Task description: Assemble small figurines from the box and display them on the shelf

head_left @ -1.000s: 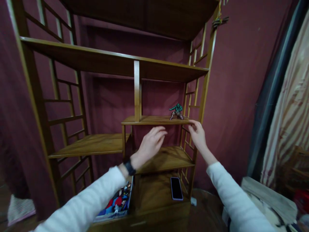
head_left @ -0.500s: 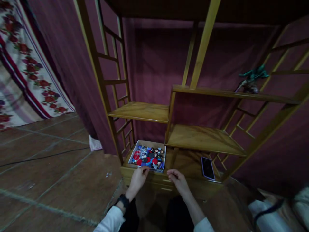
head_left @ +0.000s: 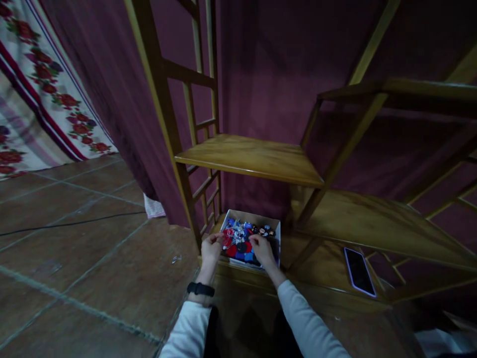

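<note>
A shallow white box (head_left: 279,238) of small mixed trinkets stands on the low shelf in front of me. Red, blue, black and silvery pieces fill it; they are too small to name one by one. My left hand (head_left: 211,248), a black band on its wrist, is at the box's left front corner, its fingers pinched beside some red pieces (head_left: 228,238). Over the right part of the box, my right hand (head_left: 262,249) has its fingertips pressed together near a small red bit. Whatever either pinch holds is too small to make out.
A wooden shelf board (head_left: 249,156) juts out above the box, beside a lattice side frame (head_left: 171,114). A phone (head_left: 359,271) lies on the low shelf to the right. A thin black cable (head_left: 74,223) crosses the tiled floor at left.
My view has moved closer and turned left. Both hands have gone from in front of the box to its contents, the right one now above them.
</note>
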A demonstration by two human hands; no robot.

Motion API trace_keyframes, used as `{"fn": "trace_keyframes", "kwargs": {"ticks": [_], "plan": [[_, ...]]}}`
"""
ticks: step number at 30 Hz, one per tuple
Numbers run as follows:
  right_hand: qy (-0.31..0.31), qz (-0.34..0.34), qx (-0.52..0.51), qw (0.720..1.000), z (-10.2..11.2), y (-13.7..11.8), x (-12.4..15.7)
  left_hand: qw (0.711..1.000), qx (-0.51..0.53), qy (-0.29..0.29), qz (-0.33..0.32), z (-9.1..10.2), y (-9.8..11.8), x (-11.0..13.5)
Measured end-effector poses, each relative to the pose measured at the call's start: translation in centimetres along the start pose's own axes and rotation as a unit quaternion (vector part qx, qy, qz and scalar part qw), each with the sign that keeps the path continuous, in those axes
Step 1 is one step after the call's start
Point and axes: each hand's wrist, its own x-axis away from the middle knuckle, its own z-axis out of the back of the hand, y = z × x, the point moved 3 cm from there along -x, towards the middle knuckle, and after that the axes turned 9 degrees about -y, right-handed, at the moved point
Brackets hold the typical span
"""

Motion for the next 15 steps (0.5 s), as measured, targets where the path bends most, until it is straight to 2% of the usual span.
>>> {"fn": "trace_keyframes", "kwargs": {"ticks": [4,7,11,15], "plan": [[-0.041,-0.055,0.138,0.988,-2.9,-1.4,-1.7,0.989,-0.143,-0.021,0.010,1.9,-1.7,-0.8],[-0.038,-0.073,0.179,0.980,-4.3,-1.5,-2.2,0.975,-0.218,-0.028,0.021,2.9,-2.4,-1.2],[-0.037,-0.083,0.117,0.989,-4.7,-0.9,-2.6,0.965,-0.257,-0.056,-0.002,2.6,-2.3,-1.2],[-0.014,-0.062,0.029,0.998,-3.5,-0.8,-2.2,0.957,-0.274,-0.091,-0.016,1.2,-1.9,-0.4]]}}
